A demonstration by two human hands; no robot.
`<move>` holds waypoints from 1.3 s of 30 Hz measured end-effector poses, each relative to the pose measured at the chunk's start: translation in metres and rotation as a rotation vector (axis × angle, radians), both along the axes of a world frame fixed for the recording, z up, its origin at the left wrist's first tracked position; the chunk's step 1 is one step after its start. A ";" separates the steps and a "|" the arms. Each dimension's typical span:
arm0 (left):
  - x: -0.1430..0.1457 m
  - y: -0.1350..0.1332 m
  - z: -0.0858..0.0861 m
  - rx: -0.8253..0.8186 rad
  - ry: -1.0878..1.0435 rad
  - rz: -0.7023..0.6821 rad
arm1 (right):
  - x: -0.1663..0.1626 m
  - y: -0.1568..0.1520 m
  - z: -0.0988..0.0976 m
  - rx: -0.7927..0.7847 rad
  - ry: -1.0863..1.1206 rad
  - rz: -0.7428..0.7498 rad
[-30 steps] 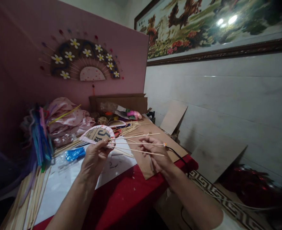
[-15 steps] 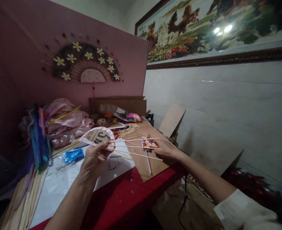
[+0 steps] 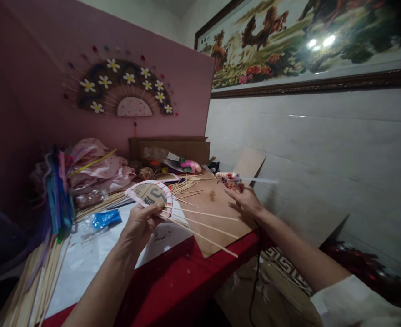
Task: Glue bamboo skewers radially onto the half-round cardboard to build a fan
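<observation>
My left hand [image 3: 144, 225] grips a half-round cardboard piece [image 3: 149, 194] by its lower edge, thumb on top. A pink-and-white fabric rim runs around the card, and printed characters show on its face. Several thin wooden sticks [image 3: 207, 229] fan out from it to the right, over the table. In my right hand [image 3: 246, 200] is a brightly patterned glue gun [image 3: 230, 180], lifted above the brown board; a pale glue stick [image 3: 263, 180] juts from it to the right. The gun is slightly blurred, and my fingers partly hide it.
White paper [image 3: 94, 259] and a brown board [image 3: 217, 213] cover the red tablecloth [image 3: 180, 281]. Bundled wooden strips [image 3: 33, 290], pipe cleaners [image 3: 55, 195] and pink cloth [image 3: 98, 165] lie left. A black cord [image 3: 255, 281] hangs by the table edge. A flowered fan [image 3: 125, 86] stands behind.
My right hand has raised the glue gun from the board, turning it so the glue stick points right instead of down. The cardboard piece has shifted slightly right, its sticks tilting lower.
</observation>
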State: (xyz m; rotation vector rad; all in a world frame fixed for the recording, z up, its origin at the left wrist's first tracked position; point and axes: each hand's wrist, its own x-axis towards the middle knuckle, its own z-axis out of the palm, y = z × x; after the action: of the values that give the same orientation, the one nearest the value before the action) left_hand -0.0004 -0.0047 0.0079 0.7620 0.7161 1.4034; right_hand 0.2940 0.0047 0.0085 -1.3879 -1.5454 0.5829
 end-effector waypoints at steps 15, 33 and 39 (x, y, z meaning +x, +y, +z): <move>0.003 -0.010 -0.003 0.069 0.168 -0.337 | -0.058 -0.054 0.066 -0.311 0.039 0.498; 0.005 -0.012 -0.004 0.055 0.119 -0.382 | -0.075 -0.060 0.080 -0.193 -0.243 0.731; 0.005 -0.013 -0.003 0.076 0.127 -0.401 | -0.071 -0.054 0.075 -0.183 -0.229 0.639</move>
State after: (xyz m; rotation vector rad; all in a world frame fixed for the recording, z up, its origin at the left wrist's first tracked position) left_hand 0.0050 -0.0179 0.0052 1.0006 0.5704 1.0286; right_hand 0.2227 -0.0494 0.0838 -1.1010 -2.1855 0.9937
